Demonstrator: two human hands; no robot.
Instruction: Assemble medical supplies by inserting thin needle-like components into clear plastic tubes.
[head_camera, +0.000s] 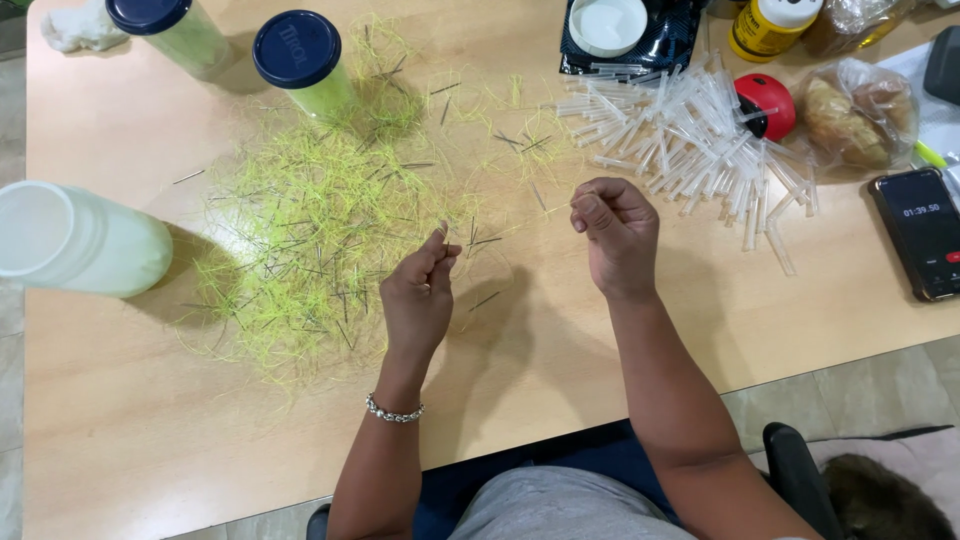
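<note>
My left hand (418, 292) hovers over the wooden table (120, 420) with thumb and fingers pinched on a thin dark needle that points up. My right hand (612, 225) is raised beside it, its fingers closed on a fine yellow-green thread that runs left toward the needle. A loose heap of yellow-green threads and dark needles (315, 215) lies just left of my left hand. A pile of clear plastic tubes (680, 140) lies beyond my right hand.
Two blue-lidded jars (297, 55) stand at the back, a white jar (70, 240) lies at the left edge. A black phone (922, 232), a red round object (768, 105), bagged food (855, 110), a yellow bottle (770, 25) and a white lid (607, 25) sit at the right and back.
</note>
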